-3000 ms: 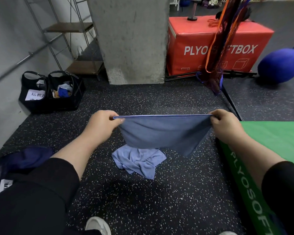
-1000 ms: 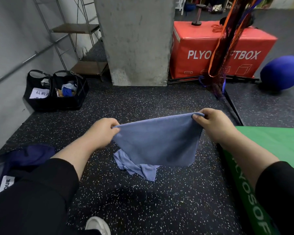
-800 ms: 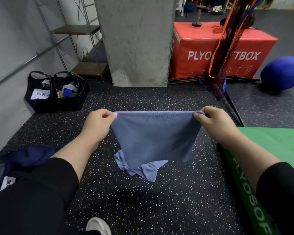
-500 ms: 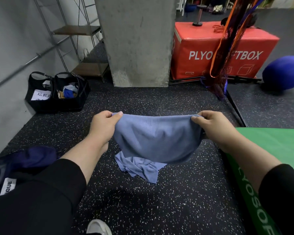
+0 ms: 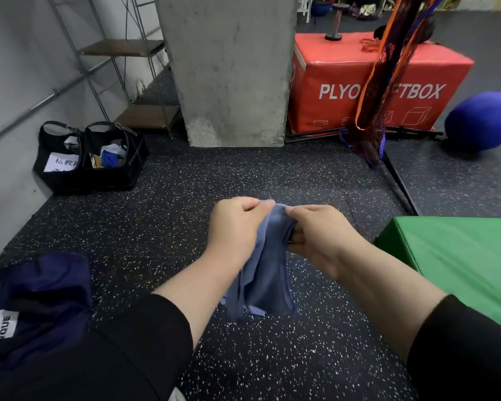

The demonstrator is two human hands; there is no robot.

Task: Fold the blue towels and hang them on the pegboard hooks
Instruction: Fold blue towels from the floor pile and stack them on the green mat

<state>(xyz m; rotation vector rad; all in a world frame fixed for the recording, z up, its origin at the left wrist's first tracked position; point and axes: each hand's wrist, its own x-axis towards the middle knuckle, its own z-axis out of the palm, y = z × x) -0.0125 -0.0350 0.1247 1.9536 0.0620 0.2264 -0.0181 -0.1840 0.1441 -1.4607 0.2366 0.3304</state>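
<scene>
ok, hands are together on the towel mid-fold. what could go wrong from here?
1. Both hands, left and right, pinch the towel only at its top; the bunched layers hanging below look uneven, so the fold may come out crooked.
2. Handing the corners to one hand could let a layer slip and undo the fold.
3. No pegboard is in view, so the loose fold may have to survive a carry.

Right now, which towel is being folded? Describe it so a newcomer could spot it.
Start at the grey concrete pillar and come down the speckled floor. The blue towel hangs between the left hand and right hand, both pinching its top edge.
</scene>
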